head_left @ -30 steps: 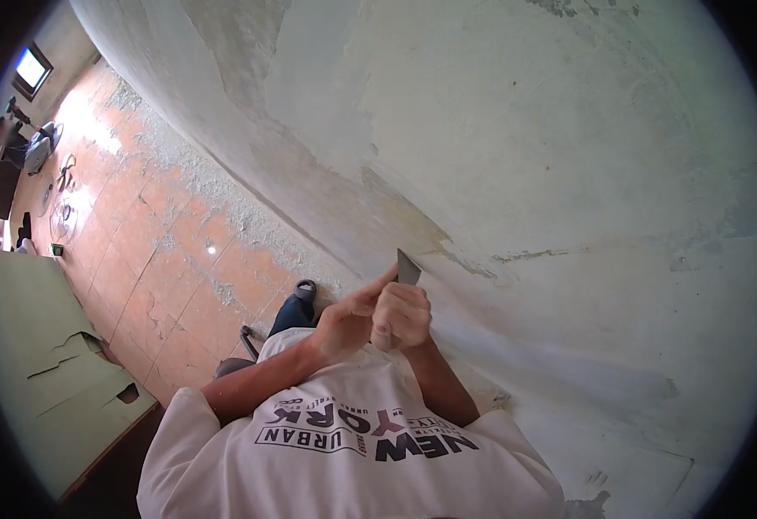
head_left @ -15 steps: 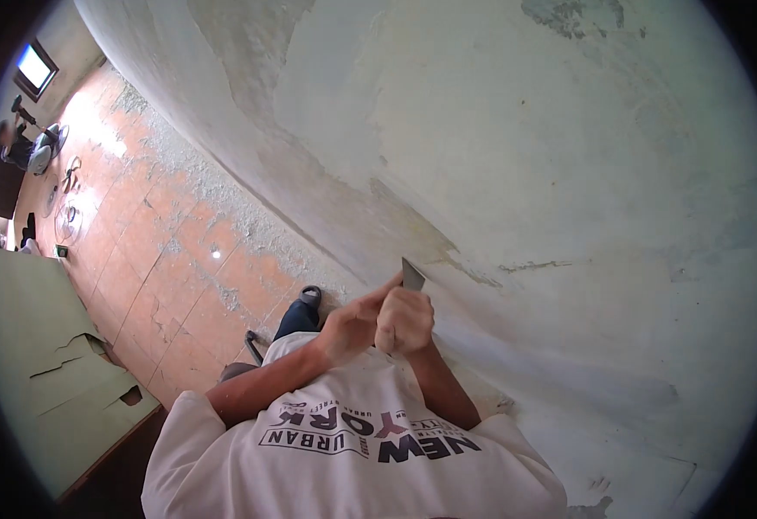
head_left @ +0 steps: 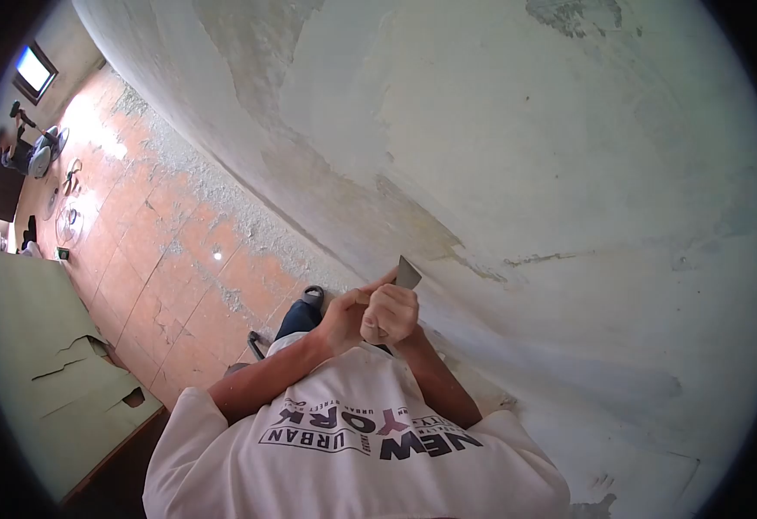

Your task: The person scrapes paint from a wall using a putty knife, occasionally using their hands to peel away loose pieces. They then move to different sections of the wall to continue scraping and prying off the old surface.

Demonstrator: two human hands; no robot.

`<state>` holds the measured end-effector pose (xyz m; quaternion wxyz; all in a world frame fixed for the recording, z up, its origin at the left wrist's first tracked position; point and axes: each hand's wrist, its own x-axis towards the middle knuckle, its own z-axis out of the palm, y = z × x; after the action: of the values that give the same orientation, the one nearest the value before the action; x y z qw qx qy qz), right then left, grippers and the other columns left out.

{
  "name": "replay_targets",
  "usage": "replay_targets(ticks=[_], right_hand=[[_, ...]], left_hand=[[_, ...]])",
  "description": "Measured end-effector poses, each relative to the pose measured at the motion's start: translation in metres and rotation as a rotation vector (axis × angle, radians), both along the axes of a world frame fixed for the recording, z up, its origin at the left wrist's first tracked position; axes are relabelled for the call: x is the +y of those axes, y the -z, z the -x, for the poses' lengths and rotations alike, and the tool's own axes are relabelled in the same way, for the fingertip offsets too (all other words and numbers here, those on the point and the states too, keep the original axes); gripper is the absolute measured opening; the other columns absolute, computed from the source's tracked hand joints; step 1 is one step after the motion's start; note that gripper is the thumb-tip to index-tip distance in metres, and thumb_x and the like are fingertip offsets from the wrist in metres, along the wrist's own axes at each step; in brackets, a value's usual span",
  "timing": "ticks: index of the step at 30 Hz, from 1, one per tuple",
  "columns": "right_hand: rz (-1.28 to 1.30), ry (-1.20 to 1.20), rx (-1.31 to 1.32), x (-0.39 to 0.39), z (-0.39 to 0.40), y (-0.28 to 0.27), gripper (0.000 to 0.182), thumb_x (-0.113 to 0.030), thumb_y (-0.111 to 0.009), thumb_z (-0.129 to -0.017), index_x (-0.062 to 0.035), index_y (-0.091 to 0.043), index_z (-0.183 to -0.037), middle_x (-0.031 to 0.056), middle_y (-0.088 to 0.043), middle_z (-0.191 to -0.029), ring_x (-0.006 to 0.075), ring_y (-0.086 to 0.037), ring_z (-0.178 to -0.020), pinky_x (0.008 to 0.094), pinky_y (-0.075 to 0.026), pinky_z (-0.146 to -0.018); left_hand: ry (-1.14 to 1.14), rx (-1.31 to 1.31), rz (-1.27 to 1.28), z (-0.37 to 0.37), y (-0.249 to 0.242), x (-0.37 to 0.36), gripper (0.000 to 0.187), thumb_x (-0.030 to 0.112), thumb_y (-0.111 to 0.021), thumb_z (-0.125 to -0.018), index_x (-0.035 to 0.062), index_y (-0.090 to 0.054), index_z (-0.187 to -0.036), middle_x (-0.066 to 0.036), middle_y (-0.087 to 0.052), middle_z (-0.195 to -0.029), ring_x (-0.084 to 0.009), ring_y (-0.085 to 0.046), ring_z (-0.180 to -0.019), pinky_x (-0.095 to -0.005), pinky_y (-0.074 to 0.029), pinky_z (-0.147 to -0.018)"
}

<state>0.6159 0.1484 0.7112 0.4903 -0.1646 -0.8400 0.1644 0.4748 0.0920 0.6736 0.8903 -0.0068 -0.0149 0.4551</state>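
Observation:
My right hand [head_left: 391, 313] is closed in a fist around a putty knife [head_left: 408, 273], its handle hidden in my grip. The grey metal blade sticks up past the fist, its corner pointing towards the wall. Just left of it is my left hand [head_left: 344, 318], fingers stretched out to the side of the blade; the fingertips are partly hidden behind the knife and fist. Beyond both hands rises a pale wall [head_left: 551, 199] with patchy, scraped plaster. A brownish bare strip [head_left: 422, 216] and a thin crack [head_left: 541, 258] mark it near the blade.
Scraped flakes [head_left: 214, 199] litter the orange tile floor [head_left: 162, 285] along the wall's foot. A broken greenish panel [head_left: 41, 346] stands at left. Farther off, another person [head_left: 28, 151] sits on the floor near fans [head_left: 69, 223] and a window [head_left: 34, 73].
Both hands and the putty knife have shifted slightly left and closer to my body. The blade has tilted a little. The distant person has barely moved.

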Motion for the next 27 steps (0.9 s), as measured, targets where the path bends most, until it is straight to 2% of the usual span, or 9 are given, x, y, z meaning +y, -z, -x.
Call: replay_targets(ticks=[3,6,9,12,17,19,22,25,27], right_hand=[[0.053,0.053,0.058,-0.007,0.001,-0.01,0.03,-0.009,-0.062,-0.093,-0.0066,-0.049,-0.066,0.0065,-0.048,-0.064,0.025,-0.055,-0.052,0.0385,-0.048,-0.048],[0.046,0.05,0.068,-0.004,0.002,-0.004,0.031,-0.01,-0.061,-0.094,-0.0066,-0.049,-0.065,0.0063,-0.048,-0.063,0.0252,-0.055,-0.052,0.0387,-0.048,-0.048],[0.042,0.063,0.013,-0.006,-0.003,0.007,0.032,-0.011,-0.061,-0.094,-0.0068,-0.048,-0.065,0.0068,-0.048,-0.063,0.0254,-0.056,-0.052,0.0391,-0.048,-0.048],[0.07,0.067,0.027,-0.009,-0.003,0.009,0.032,-0.011,-0.062,-0.093,-0.0073,-0.048,-0.065,0.0072,-0.049,-0.063,0.0258,-0.057,-0.053,0.0396,-0.049,-0.049],[0.03,0.06,-0.125,-0.024,0.011,0.025,0.031,-0.013,-0.066,-0.093,-0.0076,-0.051,-0.066,0.009,-0.054,-0.068,0.0277,-0.06,-0.06,0.0403,-0.05,-0.056],[0.049,0.067,-0.171,-0.033,0.011,0.029,0.03,-0.013,-0.068,-0.092,-0.0066,-0.052,-0.069,0.0094,-0.055,-0.069,0.0292,-0.061,-0.063,0.0414,-0.051,-0.059],[0.224,0.144,-0.106,-0.042,0.006,0.039,0.025,-0.011,-0.068,-0.092,-0.0052,-0.054,-0.072,0.011,-0.052,-0.068,0.0305,-0.058,-0.059,0.0426,-0.051,-0.058],[0.341,0.179,-0.128,-0.053,-0.003,0.05,0.028,-0.014,-0.073,-0.094,-0.0047,-0.055,-0.075,0.011,-0.058,-0.071,0.0329,-0.061,-0.062,0.0438,-0.051,-0.06],[0.552,0.236,-0.194,-0.06,-0.007,0.053,0.022,-0.016,-0.071,-0.096,-0.0047,-0.063,-0.079,0.0125,-0.063,-0.074,0.035,-0.066,-0.066,0.0435,-0.055,-0.063]], left_hand=[[0.013,0.277,0.037,0.004,-0.026,-0.001,0.073,0.019,-0.038,-0.102,0.0102,-0.024,-0.173,-0.011,-0.047,-0.16,-0.023,-0.049,-0.143,-0.038,-0.041,-0.119],[0.034,0.35,0.044,0.0,-0.025,0.003,0.072,0.019,-0.038,-0.102,0.01,-0.025,-0.173,-0.011,-0.047,-0.16,-0.0232,-0.048,-0.143,-0.0381,-0.041,-0.119],[0.001,0.242,0.088,0.001,-0.013,0.001,0.072,0.022,-0.037,-0.103,0.0088,-0.024,-0.172,-0.01,-0.054,-0.152,-0.0204,-0.058,-0.131,-0.0364,-0.052,-0.108],[0.022,0.352,0.067,0.002,-0.016,0.003,0.07,0.019,-0.038,-0.103,0.0087,-0.027,-0.172,-0.011,-0.052,-0.156,-0.0212,-0.053,-0.139,-0.0351,-0.043,-0.117],[0.042,0.164,-0.008,0.011,0.027,0.012,0.064,0.021,-0.038,-0.108,0.0063,-0.031,-0.17,-0.01,-0.054,-0.155,-0.02,-0.056,-0.135,-0.034,-0.048,-0.113],[0.082,0.591,0.024,0.012,0.015,0.019,0.061,0.023,-0.041,-0.11,0.0059,-0.034,-0.168,-0.013,-0.054,-0.154,-0.021,-0.057,-0.135,-0.0366,-0.05,-0.112],[0.236,0.657,0.01,0.024,0.028,0.019,0.059,0.026,-0.041,-0.113,0.0055,-0.033,-0.168,-0.017,-0.05,-0.159,-0.0267,-0.055,-0.141,-0.0401,-0.049,-0.115],[0.218,0.638,0.071,0.024,0.042,0.005,0.059,0.031,-0.041,-0.114,0.0054,-0.034,-0.167,-0.019,-0.049,-0.16,-0.0288,-0.054,-0.142,-0.0413,-0.046,-0.119],[0.222,0.697,-0.057,0.021,0.057,-0.004,0.064,0.037,-0.047,-0.114,0.0059,-0.032,-0.167,-0.02,-0.048,-0.16,-0.0319,-0.052,-0.144,-0.0454,-0.046,-0.119]])
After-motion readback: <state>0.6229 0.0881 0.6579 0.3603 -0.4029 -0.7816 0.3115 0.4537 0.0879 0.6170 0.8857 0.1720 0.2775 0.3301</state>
